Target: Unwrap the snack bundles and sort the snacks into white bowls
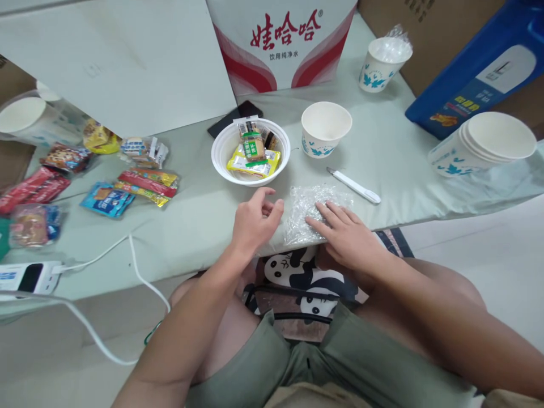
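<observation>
A folded sheet of bubble wrap [300, 218] lies at the table's front edge. My right hand [342, 229] rests flat on it with fingers spread, pressing nothing into its palm. Just left of the wrap, my left hand [257, 215] hovers near the table, thumb and fingers apart and loosely curled, holding nothing. Beyond it stands a white bowl [216, 156] with several wrapped snacks [254, 150] inside. An upright paper cup [325, 133] is to the bowl's right. Between that cup and my right hand lies a white utility knife [355, 185].
Packaged snacks [108, 198] are spread on the left, near a power strip [32, 277] with a white cable. A white and red carton [289, 51] stands behind. At right are stacked paper cups [480, 144], a blue jug [480, 68] and a cup stuffed with plastic [382, 65].
</observation>
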`<state>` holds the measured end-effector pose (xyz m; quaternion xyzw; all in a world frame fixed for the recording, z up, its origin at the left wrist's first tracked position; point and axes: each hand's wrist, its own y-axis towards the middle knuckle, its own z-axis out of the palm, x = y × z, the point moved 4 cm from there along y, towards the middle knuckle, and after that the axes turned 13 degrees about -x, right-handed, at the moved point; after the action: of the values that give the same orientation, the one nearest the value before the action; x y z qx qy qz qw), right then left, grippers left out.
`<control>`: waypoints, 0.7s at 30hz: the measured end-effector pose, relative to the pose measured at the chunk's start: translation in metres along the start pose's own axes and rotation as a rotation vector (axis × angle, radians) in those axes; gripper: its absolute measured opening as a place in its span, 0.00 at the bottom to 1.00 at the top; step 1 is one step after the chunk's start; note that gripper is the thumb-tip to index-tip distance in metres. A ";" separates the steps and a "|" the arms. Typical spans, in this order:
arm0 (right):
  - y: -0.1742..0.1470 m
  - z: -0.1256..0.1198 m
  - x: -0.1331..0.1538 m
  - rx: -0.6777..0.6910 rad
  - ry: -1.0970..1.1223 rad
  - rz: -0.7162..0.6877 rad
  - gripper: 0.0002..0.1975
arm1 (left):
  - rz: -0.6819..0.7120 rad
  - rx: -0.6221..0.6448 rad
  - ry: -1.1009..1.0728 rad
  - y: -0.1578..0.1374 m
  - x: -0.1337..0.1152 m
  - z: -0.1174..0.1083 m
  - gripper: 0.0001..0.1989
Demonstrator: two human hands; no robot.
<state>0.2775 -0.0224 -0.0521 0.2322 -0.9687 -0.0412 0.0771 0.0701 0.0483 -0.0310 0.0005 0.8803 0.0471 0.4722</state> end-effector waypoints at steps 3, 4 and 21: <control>-0.005 -0.012 -0.002 0.049 0.213 -0.033 0.30 | -0.011 -0.008 -0.169 0.003 0.006 -0.001 0.19; -0.008 -0.017 -0.002 0.066 0.375 -0.037 0.27 | -0.014 0.006 -0.244 0.005 0.008 0.000 0.20; 0.010 -0.006 -0.010 -0.198 1.785 0.947 0.21 | -0.293 0.781 -0.898 -0.010 -0.006 0.030 0.39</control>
<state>0.2826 -0.0095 -0.0459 -0.2370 -0.5421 0.1020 0.7998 0.0988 0.0407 -0.0437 0.0724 0.5386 -0.3491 0.7634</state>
